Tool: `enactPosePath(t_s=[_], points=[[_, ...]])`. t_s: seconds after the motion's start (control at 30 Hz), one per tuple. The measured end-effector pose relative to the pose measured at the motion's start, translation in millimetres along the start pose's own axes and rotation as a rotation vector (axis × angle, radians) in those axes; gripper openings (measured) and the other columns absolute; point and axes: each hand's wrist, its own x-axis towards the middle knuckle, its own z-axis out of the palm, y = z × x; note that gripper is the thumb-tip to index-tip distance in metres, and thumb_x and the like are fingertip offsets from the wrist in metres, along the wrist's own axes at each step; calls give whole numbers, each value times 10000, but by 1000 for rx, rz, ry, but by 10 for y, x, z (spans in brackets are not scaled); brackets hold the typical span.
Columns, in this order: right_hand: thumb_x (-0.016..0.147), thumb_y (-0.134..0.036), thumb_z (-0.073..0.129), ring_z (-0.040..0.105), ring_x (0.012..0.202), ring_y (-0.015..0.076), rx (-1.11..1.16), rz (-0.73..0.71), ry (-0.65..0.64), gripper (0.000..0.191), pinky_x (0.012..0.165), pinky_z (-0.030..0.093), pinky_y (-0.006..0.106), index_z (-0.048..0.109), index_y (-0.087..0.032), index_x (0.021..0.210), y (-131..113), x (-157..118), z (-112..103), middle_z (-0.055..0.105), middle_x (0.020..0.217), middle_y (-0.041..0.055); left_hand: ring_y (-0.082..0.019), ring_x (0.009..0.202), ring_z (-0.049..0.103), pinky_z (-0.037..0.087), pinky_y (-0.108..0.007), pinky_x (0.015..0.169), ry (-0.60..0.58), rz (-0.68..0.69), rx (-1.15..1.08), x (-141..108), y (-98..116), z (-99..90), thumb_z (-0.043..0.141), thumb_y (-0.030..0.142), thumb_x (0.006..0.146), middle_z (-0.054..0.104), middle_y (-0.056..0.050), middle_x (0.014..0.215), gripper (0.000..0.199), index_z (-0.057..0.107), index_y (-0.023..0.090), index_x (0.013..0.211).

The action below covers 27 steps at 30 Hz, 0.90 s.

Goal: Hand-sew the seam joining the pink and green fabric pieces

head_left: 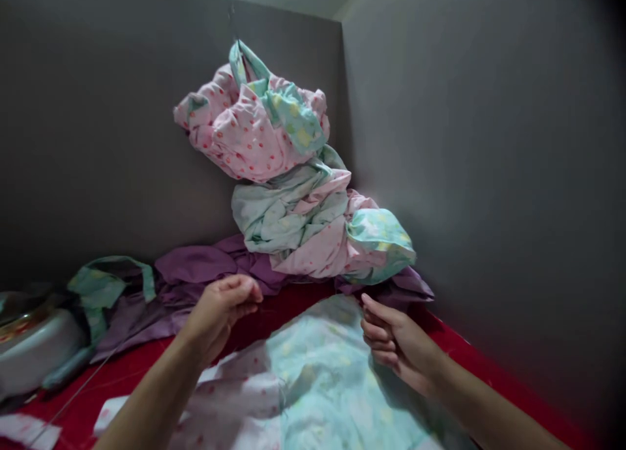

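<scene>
At lower centre of the frame, patterned cloth (323,372), spread low, narrowing upward between right hand (403,345), the nearer one, at right of centre, and left hand (221,313), at left of centre. Curled closed, well apart; whether pinching something, impossible to tell.

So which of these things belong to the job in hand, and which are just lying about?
Seemingly in use:
Left hand and right hand, fingers curled; anything pinched is too small to tell
Pink-and-mint cloth, nearest both hands

Seemingly just about:
Hanging fabric bundle
Purple fabric
White container, at left
</scene>
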Motion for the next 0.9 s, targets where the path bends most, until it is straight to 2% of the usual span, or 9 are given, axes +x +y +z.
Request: enactPosePath(t_s=[0.1, 0.17, 0.27, 0.37, 0.5, 0.6, 0.67, 0.8, 0.9], points=[[718, -286, 578, 442, 452, 62, -69, -43, 46, 181, 422, 401, 167, 446, -168, 683, -134, -44, -136, 476, 589, -14, -178, 726, 563, 434, -249, 636, -33, -22, 119, 15, -129, 60, 741, 297, 553, 652, -58, 738, 205, 644, 121, 592], [628, -162, 603, 549, 604, 101, -153, -115, 126, 188, 555, 474, 213, 506, -155, 789, -273, -91, -299, 555, 729, 36, -181, 758, 556, 416, -242, 655, -18, -40, 173, 28, -169, 43, 735, 320, 576, 655, -47, 742, 213, 660, 128, 628], [609, -124, 592, 591, 740, 134, -335, -268, 314, 272, 676, 489, 242, 514, -177, 864, -470, -157, -540, 582, 834, 44, -171, 710, 540, 409, -242, 629, -10, -88, 222, 68, -211, 2, 722, 323, 590, 644, -40, 702, 219, 668, 123, 660], [690, -211, 569, 591, 687, 154, -598, -386, 557, 201, 621, 472, 261, 519, -203, 885, -573, -195, -708, 582, 774, 21, -156, 661, 527, 398, -232, 594, 1, -115, 256, 90, -244, -10, 707, 307, 597, 636, -38, 669, 210, 666, 114, 669], [640, -148, 630, 581, 672, 232, -1037, -360, 748, 38, 610, 414, 316, 603, -171, 653, -499, -159, -842, 541, 563, 25, -161, 694, 538, 401, -229, 599, 4, -127, 282, 64, -243, 7, 678, 300, 629, 643, -38, 691, 196, 656, 115, 688], [641, -67, 641, 587, 734, 237, -1294, -306, 739, 87, 680, 419, 347, 613, -143, 610, -332, -39, -872, 576, 600, 37, -157, 682, 537, 399, -229, 594, -15, -139, 305, 31, -227, 34, 658, 273, 648, 639, -35, 687, 165, 647, 111, 681], [726, -109, 626, 589, 766, 199, -1418, -303, 695, 19, 720, 439, 354, 623, -127, 731, -232, 55, -872, 611, 720, 34, -152, 660, 531, 392, -228, 586, -33, -146, 321, 17, -223, 52, 647, 256, 654, 636, -35, 679, 148, 644, 109, 669], [818, -130, 558, 576, 892, 179, -1572, -398, 591, 189, 787, 449, 349, 583, -139, 1004, -162, 187, -893, 605, 1006, 53, -147, 633, 523, 377, -228, 578, -65, -144, 347, 12, -235, 75, 642, 263, 659, 633, -32, 650, 151, 643, 112, 647], [816, -59, 510, 555, 952, 177, -1622, -458, 583, 244, 814, 437, 330, 568, -128, 1042, -169, 251, -929, 585, 1070, 63, -144, 605, 514, 365, -230, 570, -79, -139, 361, 18, -260, 77, 639, 281, 661, 622, -27, 609, 168, 646, 116, 631]])
